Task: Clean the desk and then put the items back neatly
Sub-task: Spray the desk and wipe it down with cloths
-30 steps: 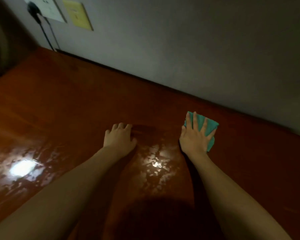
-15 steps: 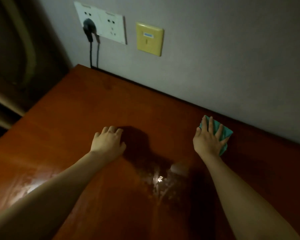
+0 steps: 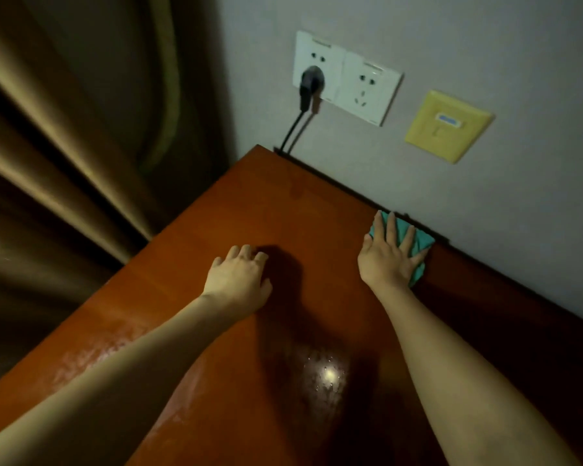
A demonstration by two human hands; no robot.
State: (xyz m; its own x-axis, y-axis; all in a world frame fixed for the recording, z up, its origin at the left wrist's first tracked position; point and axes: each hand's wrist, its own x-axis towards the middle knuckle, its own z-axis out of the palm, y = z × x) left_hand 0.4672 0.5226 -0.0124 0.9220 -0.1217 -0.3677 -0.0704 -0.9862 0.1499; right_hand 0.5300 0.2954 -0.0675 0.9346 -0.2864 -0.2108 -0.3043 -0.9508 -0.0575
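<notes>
The reddish-brown wooden desk [image 3: 273,210] fills the lower view, with a wet sheen and a light glare near its front. My right hand [image 3: 389,255] lies flat with straight, spread fingers on a folded teal cloth [image 3: 419,243], pressing it onto the desk at the back edge by the wall. My left hand [image 3: 238,279] rests on the bare desktop to the left, its fingers bent down at the tips and holding nothing.
A white double wall socket [image 3: 347,77] with a black plug and cable [image 3: 308,84] sits above the desk's far corner. A yellow wall plate [image 3: 448,126] is to its right. Brown curtains [image 3: 68,146] hang beyond the desk's left edge.
My right hand has slid the teal cloth back toward the wall. My head has turned left and up, bringing the socket, yellow plate and curtains into view. My left hand stays planted on the desk.
</notes>
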